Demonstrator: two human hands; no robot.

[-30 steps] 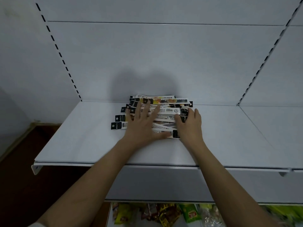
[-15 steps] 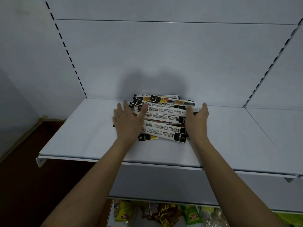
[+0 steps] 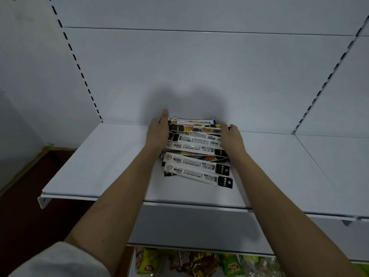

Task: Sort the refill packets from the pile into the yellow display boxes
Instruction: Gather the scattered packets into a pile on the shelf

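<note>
A pile of long refill packets, white with black ends and barcodes, lies on the white shelf against the back wall. My left hand presses flat against the pile's left ends, fingers straight and pointing to the back. My right hand stands against the right ends, fingers nearly straight. The pile sits between both palms. No yellow display box is in view.
The shelf's front edge runs across the middle, and a second shelf section adjoins on the right. Below, snack packets in yellow, green and brown fill a lower shelf. A perforated upright stands at the left.
My hands have slid off the top of the pile to its two ends and moved toward the back wall, squeezing the packets into a tighter stack.
</note>
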